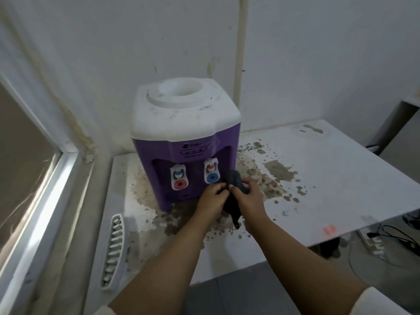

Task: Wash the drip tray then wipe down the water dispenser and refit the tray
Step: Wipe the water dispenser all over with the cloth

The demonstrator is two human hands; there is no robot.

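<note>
**A:** What do the hands hold?

**B:** Both grip a dark cloth (234, 189) in front of the water dispenser (185, 142). The left hand (212, 196) curls its fingers round the cloth's left side; the right hand (248, 194) pinches its right side. One end of the cloth hangs down between the wrists.

**A:** And the dispenser?

**B:** It stands upright on a white table (329, 178) near the wall, purple body under a smudged white top, with two taps on its front. The cloth sits just beside the right-hand tap (212, 171).

**A:** Where is the drip tray?

**B:** The white slotted drip tray (113, 251) lies on the table's left edge, well apart from the dispenser, beside a window frame (45, 201). Brown stains (279, 171) spread over the tabletop around the dispenser's base.
</note>
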